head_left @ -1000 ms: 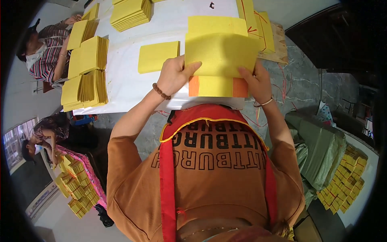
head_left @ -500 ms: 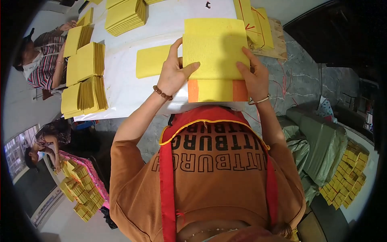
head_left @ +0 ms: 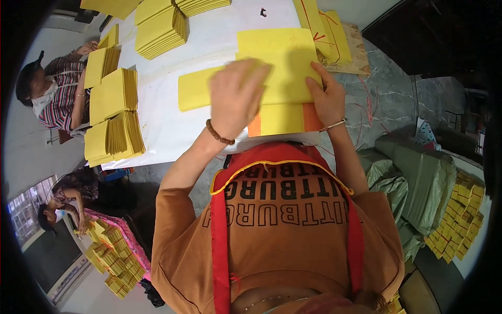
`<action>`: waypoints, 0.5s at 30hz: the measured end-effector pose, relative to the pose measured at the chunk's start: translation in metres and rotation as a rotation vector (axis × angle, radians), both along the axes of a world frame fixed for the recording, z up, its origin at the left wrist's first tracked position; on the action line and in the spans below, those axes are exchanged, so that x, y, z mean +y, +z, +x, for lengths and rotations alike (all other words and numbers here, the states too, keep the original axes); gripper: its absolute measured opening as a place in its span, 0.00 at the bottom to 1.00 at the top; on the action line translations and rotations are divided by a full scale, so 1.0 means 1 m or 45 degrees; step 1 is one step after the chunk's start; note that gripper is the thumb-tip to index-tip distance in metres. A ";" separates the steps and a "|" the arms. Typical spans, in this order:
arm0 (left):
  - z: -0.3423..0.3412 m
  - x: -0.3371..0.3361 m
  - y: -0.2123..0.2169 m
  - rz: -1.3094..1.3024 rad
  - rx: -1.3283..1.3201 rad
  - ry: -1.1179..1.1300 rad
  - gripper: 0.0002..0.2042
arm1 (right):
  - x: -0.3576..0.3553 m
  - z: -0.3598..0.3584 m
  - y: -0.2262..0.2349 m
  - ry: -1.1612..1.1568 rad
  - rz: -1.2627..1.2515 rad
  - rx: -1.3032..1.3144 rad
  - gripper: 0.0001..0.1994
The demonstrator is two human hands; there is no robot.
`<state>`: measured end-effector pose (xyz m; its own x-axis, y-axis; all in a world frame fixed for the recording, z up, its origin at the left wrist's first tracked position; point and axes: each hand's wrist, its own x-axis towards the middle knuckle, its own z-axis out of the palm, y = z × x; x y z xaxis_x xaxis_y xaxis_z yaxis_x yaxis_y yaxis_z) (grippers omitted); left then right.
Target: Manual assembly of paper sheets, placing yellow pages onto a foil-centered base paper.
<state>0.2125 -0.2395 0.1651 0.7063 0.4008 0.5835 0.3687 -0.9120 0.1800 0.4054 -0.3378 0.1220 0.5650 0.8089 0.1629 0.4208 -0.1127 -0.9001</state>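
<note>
A yellow paper sheet (head_left: 285,57) lies on the white table (head_left: 219,36) in front of me. My left hand (head_left: 238,97) presses flat on its left part, fingers spread and blurred by motion. My right hand (head_left: 327,94) rests on the sheet's right edge, fingers on top of it. Under the sheet a stack with a yellow middle and orange ends (head_left: 282,119) sits at the table's near edge. A smaller yellow sheet (head_left: 196,91) lies just left of my left hand.
Piles of yellow paper (head_left: 112,112) stand along the table's left side and far end (head_left: 159,29). Another person (head_left: 52,94) sits at the left. Yellow sheets with red lines (head_left: 324,31) lie at the right. Green sacks (head_left: 418,178) stand on the floor at the right.
The yellow sheet has come down from a raised position onto the stack. My left hand has slid from its left edge onto its top.
</note>
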 end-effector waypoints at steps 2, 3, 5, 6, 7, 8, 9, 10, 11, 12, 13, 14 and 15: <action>0.007 -0.009 -0.004 -0.174 0.094 -0.252 0.25 | 0.001 0.000 0.001 0.004 -0.043 0.000 0.18; 0.012 -0.020 0.003 -0.223 0.203 -0.356 0.28 | 0.000 0.000 0.000 0.005 -0.040 0.000 0.18; 0.017 -0.027 -0.004 -0.307 0.458 -0.422 0.34 | 0.000 0.002 -0.001 -0.002 -0.010 -0.012 0.18; 0.016 -0.027 -0.006 -0.311 0.463 -0.421 0.34 | 0.000 0.002 -0.001 -0.002 -0.012 -0.007 0.18; 0.015 -0.026 -0.007 -0.309 0.472 -0.420 0.35 | 0.000 0.002 -0.001 0.017 -0.010 0.001 0.18; 0.015 -0.026 -0.008 -0.307 0.481 -0.418 0.36 | 0.000 0.002 -0.001 0.036 -0.008 0.009 0.18; 0.012 -0.028 -0.010 -0.316 0.483 -0.411 0.36 | -0.003 -0.002 0.004 0.044 -0.015 0.014 0.18; 0.011 -0.027 -0.012 -0.311 0.496 -0.410 0.36 | -0.005 -0.007 0.018 0.025 -0.102 -0.056 0.18; 0.010 -0.026 -0.013 -0.307 0.508 -0.407 0.36 | -0.010 -0.012 0.025 0.007 -0.190 -0.127 0.19; 0.010 -0.024 -0.012 -0.307 0.508 -0.401 0.36 | -0.017 -0.015 0.027 0.013 -0.189 -0.127 0.19; 0.010 -0.024 -0.011 -0.325 0.533 -0.411 0.35 | -0.026 -0.018 0.026 0.072 -0.098 -0.537 0.21; 0.009 -0.023 -0.010 -0.345 0.558 -0.421 0.34 | -0.033 -0.019 0.024 0.131 0.000 -0.945 0.24; 0.008 -0.024 -0.012 -0.352 0.559 -0.408 0.34 | -0.040 -0.021 0.020 0.146 0.002 -0.942 0.24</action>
